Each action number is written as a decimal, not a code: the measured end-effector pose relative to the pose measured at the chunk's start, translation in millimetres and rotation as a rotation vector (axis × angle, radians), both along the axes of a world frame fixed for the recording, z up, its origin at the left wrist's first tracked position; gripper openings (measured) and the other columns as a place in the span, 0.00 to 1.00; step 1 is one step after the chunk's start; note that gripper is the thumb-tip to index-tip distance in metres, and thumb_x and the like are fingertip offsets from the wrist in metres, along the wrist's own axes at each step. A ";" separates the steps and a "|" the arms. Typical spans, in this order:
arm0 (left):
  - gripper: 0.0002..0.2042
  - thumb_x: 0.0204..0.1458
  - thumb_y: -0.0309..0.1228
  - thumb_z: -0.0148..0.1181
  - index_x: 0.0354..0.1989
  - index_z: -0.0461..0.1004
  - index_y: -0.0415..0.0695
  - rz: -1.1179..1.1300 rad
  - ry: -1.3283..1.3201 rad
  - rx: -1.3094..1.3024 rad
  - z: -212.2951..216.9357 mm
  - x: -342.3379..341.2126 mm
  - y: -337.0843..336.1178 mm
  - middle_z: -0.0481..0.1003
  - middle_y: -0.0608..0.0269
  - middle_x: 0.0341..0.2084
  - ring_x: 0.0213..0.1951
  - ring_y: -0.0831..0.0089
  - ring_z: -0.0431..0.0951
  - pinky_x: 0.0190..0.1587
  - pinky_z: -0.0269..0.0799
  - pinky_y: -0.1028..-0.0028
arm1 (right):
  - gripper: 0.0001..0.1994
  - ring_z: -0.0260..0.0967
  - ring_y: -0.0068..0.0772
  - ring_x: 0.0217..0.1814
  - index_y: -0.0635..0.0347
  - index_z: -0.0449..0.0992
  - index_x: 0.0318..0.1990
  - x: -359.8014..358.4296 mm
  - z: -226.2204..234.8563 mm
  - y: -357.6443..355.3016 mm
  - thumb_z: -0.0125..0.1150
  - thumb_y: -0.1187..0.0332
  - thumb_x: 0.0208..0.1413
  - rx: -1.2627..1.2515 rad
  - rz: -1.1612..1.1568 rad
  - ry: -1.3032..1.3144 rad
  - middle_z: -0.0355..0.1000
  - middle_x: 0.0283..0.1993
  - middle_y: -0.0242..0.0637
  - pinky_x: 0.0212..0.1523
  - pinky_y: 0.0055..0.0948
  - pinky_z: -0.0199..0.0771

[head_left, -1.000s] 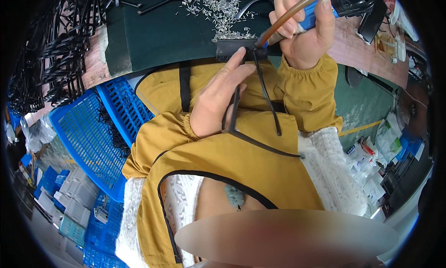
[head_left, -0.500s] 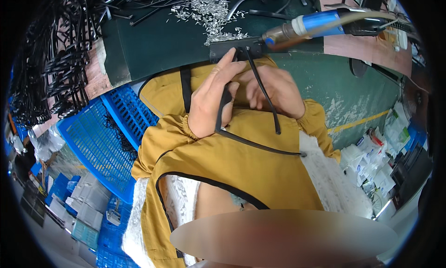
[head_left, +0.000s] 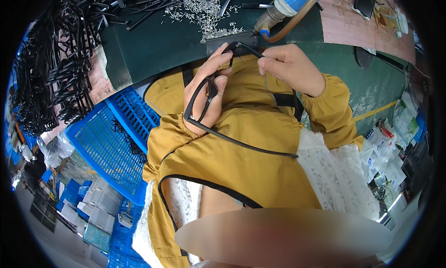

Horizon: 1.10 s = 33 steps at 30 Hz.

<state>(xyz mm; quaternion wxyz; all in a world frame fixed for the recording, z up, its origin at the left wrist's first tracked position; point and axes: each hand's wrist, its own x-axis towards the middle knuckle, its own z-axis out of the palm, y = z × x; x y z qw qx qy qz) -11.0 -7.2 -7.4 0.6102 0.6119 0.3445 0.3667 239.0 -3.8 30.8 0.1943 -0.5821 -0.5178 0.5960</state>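
Note:
My left hand (head_left: 207, 89) grips a black eyeglass frame (head_left: 200, 111) in front of my chest, fingers wrapped around one lens rim. One long thin temple arm (head_left: 251, 147) trails down to the right across my yellow sleeve. My right hand (head_left: 291, 69) pinches the frame's upper corner near the hinge, fingertips close to those of my left hand. Just above both hands a small dark metal block (head_left: 218, 41) sits at the edge of the green bench (head_left: 158, 45). A blue powered screwdriver (head_left: 285, 3) with a brown hose points down at the bench, with no hand on it.
A heap of small silver metal pins (head_left: 200, 10) lies on the bench. Many black frames (head_left: 55, 68) are piled at the left. Blue plastic crates (head_left: 104, 142) stand below the bench at my left. Packets and boxes (head_left: 390, 147) crowd the right side.
My right hand has let go of the blue screwdriver and come down to the frame's corner. The screwdriver now hangs free above the bench. My left hand has kept its hold.

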 end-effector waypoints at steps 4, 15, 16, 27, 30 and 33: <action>0.18 0.72 0.28 0.46 0.67 0.62 0.34 -0.032 0.030 0.039 -1.1 -1.1 2.5 0.62 0.42 0.70 0.68 0.53 0.69 0.65 0.73 0.61 | 0.14 0.65 0.32 0.25 0.66 0.78 0.29 2.1 0.8 4.4 0.60 0.64 0.61 0.120 0.067 -0.060 0.71 0.22 0.42 0.30 0.34 0.67; 0.16 0.70 0.27 0.51 0.62 0.71 0.35 0.016 0.159 0.200 9.6 4.3 5.8 0.72 0.46 0.62 0.56 0.60 0.79 0.57 0.76 0.66 | 0.15 0.60 0.40 0.22 0.66 0.73 0.28 18.2 -17.2 11.5 0.60 0.63 0.64 0.381 0.225 0.013 0.65 0.20 0.44 0.26 0.37 0.62; 0.15 0.69 0.29 0.54 0.60 0.74 0.35 0.016 0.260 0.318 10.6 5.0 6.7 0.77 0.49 0.58 0.51 0.62 0.82 0.53 0.78 0.69 | 0.15 0.59 0.36 0.22 0.65 0.74 0.28 19.3 -19.2 13.3 0.60 0.63 0.64 0.368 0.240 0.004 0.65 0.20 0.41 0.26 0.36 0.62; 0.17 0.59 0.15 0.58 0.57 0.74 0.36 -0.007 0.175 0.197 24.9 10.2 15.7 0.80 0.44 0.51 0.49 0.59 0.83 0.56 0.77 0.64 | 0.16 0.59 0.27 0.23 0.64 0.75 0.28 21.4 -19.7 7.6 0.59 0.62 0.65 0.102 0.151 0.179 0.67 0.20 0.33 0.27 0.34 0.62; 0.19 0.54 0.10 0.57 0.55 0.75 0.33 -0.032 0.175 0.105 28.5 11.8 20.7 0.80 0.44 0.48 0.50 0.52 0.83 0.60 0.76 0.57 | 0.17 0.61 0.34 0.22 0.64 0.77 0.29 16.9 -28.6 7.7 0.59 0.60 0.65 0.263 0.145 -0.037 0.70 0.21 0.38 0.27 0.36 0.63; 0.19 0.54 0.09 0.55 0.55 0.74 0.32 -0.064 0.260 0.350 29.6 13.3 20.4 0.79 0.44 0.47 0.56 0.46 0.80 0.62 0.74 0.56 | 0.16 0.66 0.39 0.23 0.63 0.79 0.32 21.2 -21.6 4.5 0.58 0.59 0.66 0.308 0.154 -0.054 0.71 0.21 0.41 0.28 0.36 0.67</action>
